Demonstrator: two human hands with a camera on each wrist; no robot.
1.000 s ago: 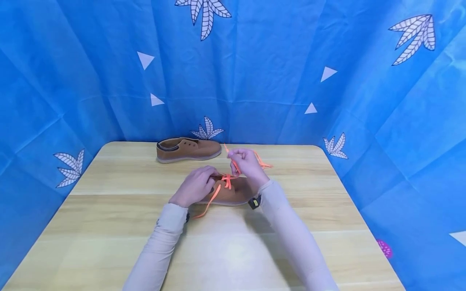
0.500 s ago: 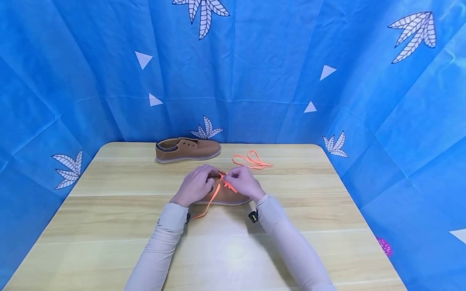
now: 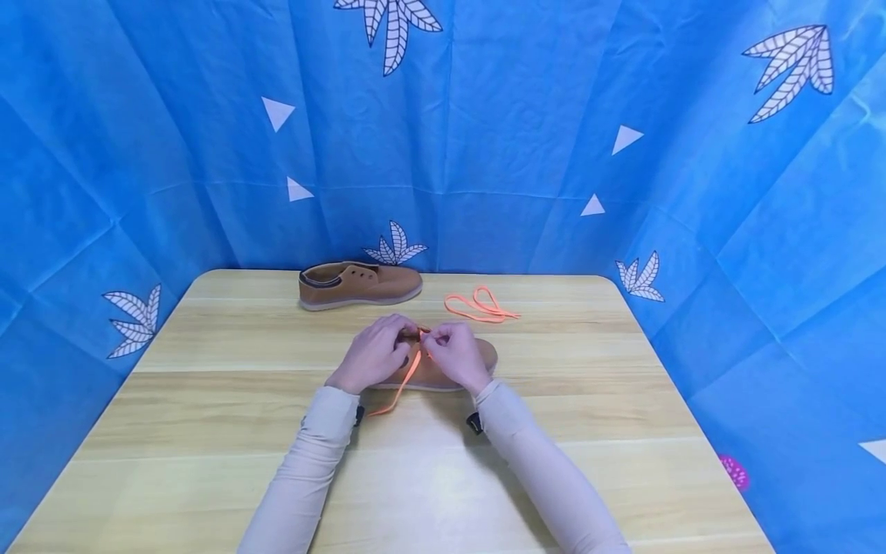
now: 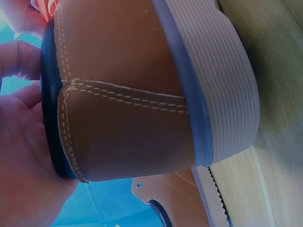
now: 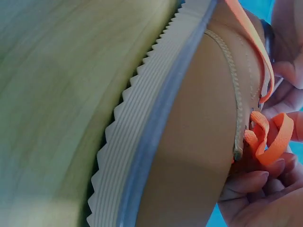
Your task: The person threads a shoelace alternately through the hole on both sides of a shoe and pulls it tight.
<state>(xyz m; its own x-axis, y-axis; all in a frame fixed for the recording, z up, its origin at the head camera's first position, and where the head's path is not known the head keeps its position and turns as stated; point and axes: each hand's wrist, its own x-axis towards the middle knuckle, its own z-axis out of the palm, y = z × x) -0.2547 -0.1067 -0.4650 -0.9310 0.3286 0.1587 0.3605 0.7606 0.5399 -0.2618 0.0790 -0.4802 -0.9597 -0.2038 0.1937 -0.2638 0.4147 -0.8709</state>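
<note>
A brown shoe (image 3: 431, 378) lies sole down, its toe to the right. My left hand (image 3: 374, 352) grips its upper at the opening, fingers partly inside; the left wrist view shows the heel (image 4: 123, 132) close up beside that hand (image 4: 28, 137). Over the eyelets my right hand (image 3: 457, 355) pinches an orange shoelace, which forms a small loop (image 5: 279, 146) by the fingers in the right wrist view. A free end of the shoelace (image 3: 400, 388) hangs over the shoe's near side onto the table. My fingertips hide most of the eyelets.
A second brown shoe (image 3: 367, 286), unlaced, stands at the back of the wooden table (image 3: 208, 431). Right of it lies a loosely looped orange shoelace (image 3: 477, 314). Blue patterned cloth (image 3: 484, 138) hangs behind and along both sides.
My right hand has come down and left from above the shoe, with lace in its fingers, to the eyelets. The second lace behind it has come into full view. My left hand stays put.
</note>
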